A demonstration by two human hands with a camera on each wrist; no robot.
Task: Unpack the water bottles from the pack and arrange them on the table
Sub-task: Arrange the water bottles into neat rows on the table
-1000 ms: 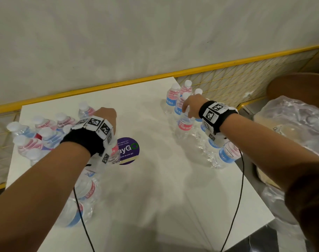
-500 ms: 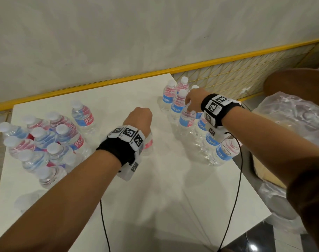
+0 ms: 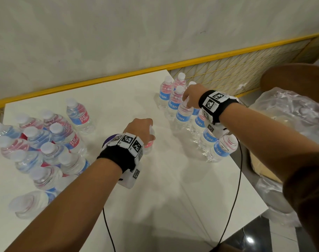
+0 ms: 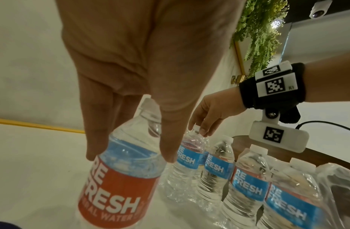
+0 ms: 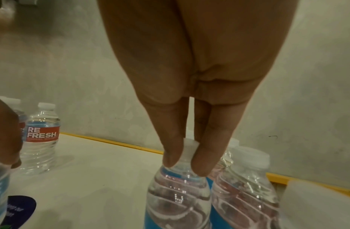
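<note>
A white table stands against a pale wall edged by a yellow rail. On its left side a cluster of water bottles stands upright, one nearest the camera blurred. The left hand is over the middle of the table, fingers curled down round the shoulder of a red-labelled bottle; in the head view the hand hides most of that bottle, and its base is cut off in the left wrist view, so I cannot tell whether it rests on the table. The right hand pinches the cap of a blue-labelled bottle in the right-hand row of bottles. A purple sticker peeks out, mostly hidden. Crumpled clear plastic wrap lies off the table's right edge.
</note>
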